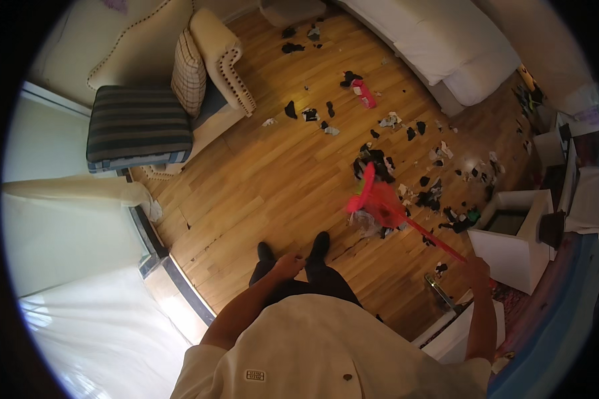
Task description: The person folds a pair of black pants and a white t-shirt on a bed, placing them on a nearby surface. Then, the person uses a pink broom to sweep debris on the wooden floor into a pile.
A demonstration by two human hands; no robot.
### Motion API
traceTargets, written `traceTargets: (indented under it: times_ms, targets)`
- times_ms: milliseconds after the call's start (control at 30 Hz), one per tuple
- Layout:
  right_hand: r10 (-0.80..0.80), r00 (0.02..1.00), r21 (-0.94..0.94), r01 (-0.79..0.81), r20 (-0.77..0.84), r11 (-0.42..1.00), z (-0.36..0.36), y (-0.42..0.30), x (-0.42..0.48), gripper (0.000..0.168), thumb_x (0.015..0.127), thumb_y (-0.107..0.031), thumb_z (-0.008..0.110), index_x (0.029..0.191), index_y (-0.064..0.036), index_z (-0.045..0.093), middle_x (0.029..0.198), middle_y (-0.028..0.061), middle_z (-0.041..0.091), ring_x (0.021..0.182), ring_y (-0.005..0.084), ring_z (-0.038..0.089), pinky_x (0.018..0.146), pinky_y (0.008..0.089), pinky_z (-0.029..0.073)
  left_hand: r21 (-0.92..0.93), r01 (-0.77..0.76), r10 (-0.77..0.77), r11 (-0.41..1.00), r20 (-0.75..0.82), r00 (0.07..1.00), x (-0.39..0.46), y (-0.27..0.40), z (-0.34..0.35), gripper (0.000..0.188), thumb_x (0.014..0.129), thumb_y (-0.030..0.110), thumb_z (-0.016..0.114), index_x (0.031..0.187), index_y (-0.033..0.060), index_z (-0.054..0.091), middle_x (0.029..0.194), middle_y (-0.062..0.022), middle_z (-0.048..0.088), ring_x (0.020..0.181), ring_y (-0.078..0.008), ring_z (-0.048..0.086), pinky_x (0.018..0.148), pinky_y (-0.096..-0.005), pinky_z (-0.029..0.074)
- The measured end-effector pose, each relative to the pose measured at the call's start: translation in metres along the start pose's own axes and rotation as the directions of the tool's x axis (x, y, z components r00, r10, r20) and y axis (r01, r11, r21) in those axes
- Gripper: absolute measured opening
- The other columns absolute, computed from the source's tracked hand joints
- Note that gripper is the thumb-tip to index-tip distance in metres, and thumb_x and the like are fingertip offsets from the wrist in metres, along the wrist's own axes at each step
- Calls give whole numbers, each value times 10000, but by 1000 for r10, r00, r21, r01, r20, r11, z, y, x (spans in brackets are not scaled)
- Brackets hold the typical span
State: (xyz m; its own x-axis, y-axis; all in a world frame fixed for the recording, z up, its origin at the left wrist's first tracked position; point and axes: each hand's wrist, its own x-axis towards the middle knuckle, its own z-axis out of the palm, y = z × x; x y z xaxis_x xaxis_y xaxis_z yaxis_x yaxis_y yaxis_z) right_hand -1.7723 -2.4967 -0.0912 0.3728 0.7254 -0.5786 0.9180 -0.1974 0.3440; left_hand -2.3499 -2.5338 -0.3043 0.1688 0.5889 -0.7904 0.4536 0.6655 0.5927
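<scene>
My right hand (pixel 475 273) grips the end of a red handle (pixel 437 242), out to the right of my body. The handle leads to a red long-handled cleaning tool (pixel 382 202); its head is blurred, and I cannot tell whether it is a broom or a dustpan. That head is over a heap of dark scraps (pixel 377 162) on the wooden floor (pixel 239 194). Clear crumpled plastic (pixel 364 222) shows beside it. In front of my thighs is my left hand (pixel 288 265), its fingers curled; whether anything small is between them cannot be made out.
Torn black and pale scraps (pixel 432 194) litter the floor ahead and right. A pink piece (pixel 364 95) lies farther off. White box-like drawers (pixel 511 239) stand at right, a pale sofa (pixel 444 45) beyond. At left are a studded armchair (pixel 224 75), striped cushion (pixel 140 127) and sheer curtain (pixel 95 319).
</scene>
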Motion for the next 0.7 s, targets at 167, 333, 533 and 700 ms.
traceTargets:
  times_ms: [167, 333, 533, 700]
  targets:
    - [50, 980, 106, -30, -191, 994, 14, 24, -29, 367, 959, -351, 566, 921, -11, 699, 868, 196, 692, 838, 384, 681, 770, 505, 534, 208, -88, 103, 974, -59, 993, 14, 44, -26, 390, 870, 351, 642, 1068, 23, 710, 982, -165, 731, 949, -318, 702, 879, -415, 529]
    - [-61, 998, 313, 61, -11, 948, 27, -34, -20, 420, 966, -404, 547, 929, -15, 698, 853, 191, 681, 826, 389, 672, 735, 490, 514, 42, -67, 69, 997, -63, 996, 60, 29, -41, 370, 854, 319, 654, 1046, 6, 692, 925, -153, 731, 893, -275, 709, 828, -384, 543]
    - [-222, 974, 548, 167, 35, 820, -6, -177, 21, 414, 987, -389, 491, 1009, -27, 692, 975, 215, 689, 918, 425, 649, 807, 515, 502, -40, -9, 10, 999, 13, 1000, 101, 76, -73, 339, 859, 265, 654, 1049, -16, 672, 911, -139, 730, 858, -250, 704, 792, -365, 550]
    - [-276, 960, 574, 204, 40, 793, -67, -338, 96, 400, 983, -390, 502, 982, -50, 713, 923, 212, 692, 878, 413, 661, 785, 505, 510, 59, -77, 79, 995, -23, 997, 166, 93, -142, 369, 870, 283, 650, 1095, -9, 668, 940, -137, 728, 876, -247, 701, 795, -376, 551]
